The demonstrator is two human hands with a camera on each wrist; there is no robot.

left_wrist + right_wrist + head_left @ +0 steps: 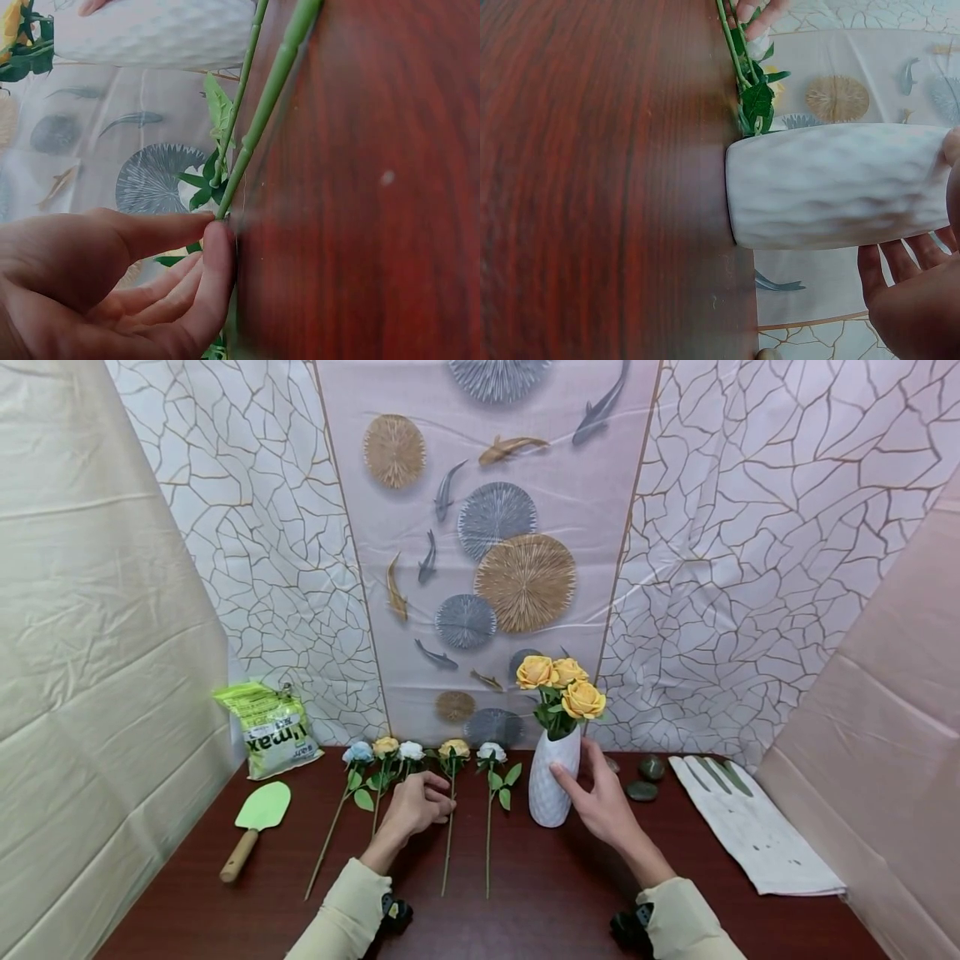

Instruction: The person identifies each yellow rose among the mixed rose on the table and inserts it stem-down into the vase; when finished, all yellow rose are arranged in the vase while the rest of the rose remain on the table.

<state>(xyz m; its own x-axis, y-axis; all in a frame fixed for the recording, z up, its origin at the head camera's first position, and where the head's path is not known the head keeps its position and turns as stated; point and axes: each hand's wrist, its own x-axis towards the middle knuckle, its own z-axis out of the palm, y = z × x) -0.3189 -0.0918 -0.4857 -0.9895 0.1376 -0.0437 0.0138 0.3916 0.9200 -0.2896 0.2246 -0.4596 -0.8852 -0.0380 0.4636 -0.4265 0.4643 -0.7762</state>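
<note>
In the head view my left hand point(416, 803) pinches the stem of a yellow rose point(453, 748) lying on the table. Close up in the left wrist view, thumb and forefinger meet on its green stem point(262, 112). My right hand point(606, 800) holds a white textured vase point(550, 789), thumb in front and other fingers partly hidden behind. The vase stands upright with several yellow roses point(562, 683) in it; its base meets the tabletop in the right wrist view. A white rose point(491, 752) lies between the pinched stem and the vase.
Left of my left hand lie a blue rose point(358, 753), another yellow rose point(386, 746) and a white rose point(411, 751). Farther left are a green trowel point(262, 806) and a green bag point(270, 731). Dark stones point(642, 791) and white gloves point(757, 835) lie at the right.
</note>
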